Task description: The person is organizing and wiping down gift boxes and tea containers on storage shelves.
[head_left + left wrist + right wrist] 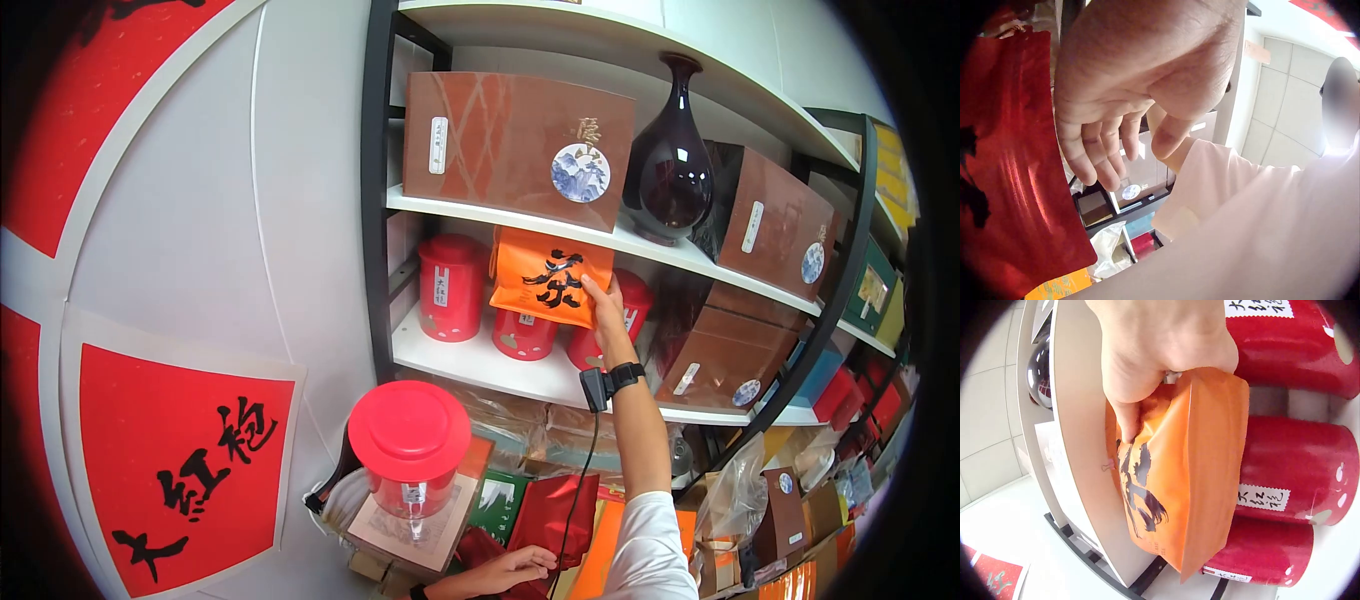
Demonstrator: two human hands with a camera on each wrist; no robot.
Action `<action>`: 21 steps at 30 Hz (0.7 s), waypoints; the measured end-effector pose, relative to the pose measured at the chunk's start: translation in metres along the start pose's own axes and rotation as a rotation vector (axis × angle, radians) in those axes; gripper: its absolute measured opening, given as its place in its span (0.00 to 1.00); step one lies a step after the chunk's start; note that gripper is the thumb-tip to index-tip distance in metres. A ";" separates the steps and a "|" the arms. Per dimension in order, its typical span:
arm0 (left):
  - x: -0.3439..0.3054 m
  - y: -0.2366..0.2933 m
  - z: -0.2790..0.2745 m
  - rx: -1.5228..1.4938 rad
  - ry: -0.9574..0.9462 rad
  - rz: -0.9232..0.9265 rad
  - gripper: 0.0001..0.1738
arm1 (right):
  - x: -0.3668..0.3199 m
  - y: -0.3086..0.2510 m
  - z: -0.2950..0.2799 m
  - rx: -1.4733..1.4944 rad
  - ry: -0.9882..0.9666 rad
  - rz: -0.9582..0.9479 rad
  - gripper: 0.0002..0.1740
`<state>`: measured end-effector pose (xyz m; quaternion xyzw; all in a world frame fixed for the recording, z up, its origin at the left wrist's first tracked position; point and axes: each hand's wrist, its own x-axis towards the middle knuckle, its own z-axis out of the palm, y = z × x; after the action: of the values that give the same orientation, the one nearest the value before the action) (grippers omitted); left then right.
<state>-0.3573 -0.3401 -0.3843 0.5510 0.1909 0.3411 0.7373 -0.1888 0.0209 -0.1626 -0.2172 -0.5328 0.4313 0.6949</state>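
- Gripping the orange bag (535,262) at its right end, the right hand (606,312) has its thumb pressed over the printed front.
- I see the bag in front of the middle tin (523,338), covering most of its upper part, with the left tin (448,305) just beside and the right tin (637,290) behind the hand.
- The upper shelf's (690,262) front edge runs close along the bag's top, so room there is tight.
- Below, I have a bare strip on the lower shelf (470,367), and a narrow gap between left tin and post (375,200).
- The bag's printed face points outward, its character nearly upright; the long axis lies sideways, dipping slightly rightward like the shelf.
- My left fingers hang loosely bent, holding nothing, near the red bag (547,515).
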 end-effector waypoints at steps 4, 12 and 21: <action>0.007 -0.038 -0.009 0.064 -0.038 0.003 0.16 | -0.013 -0.007 0.005 0.052 -0.016 0.024 0.29; 0.011 -0.069 -0.016 0.046 -0.106 -0.042 0.20 | -0.082 0.040 -0.012 -0.097 -0.010 0.021 0.30; -0.014 -0.062 -0.007 0.024 -0.059 -0.062 0.19 | -0.100 0.111 -0.051 -0.285 -0.133 -0.047 0.49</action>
<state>-0.3534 -0.3551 -0.4463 0.5632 0.1902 0.2996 0.7463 -0.1885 0.0056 -0.3197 -0.2719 -0.6384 0.3486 0.6300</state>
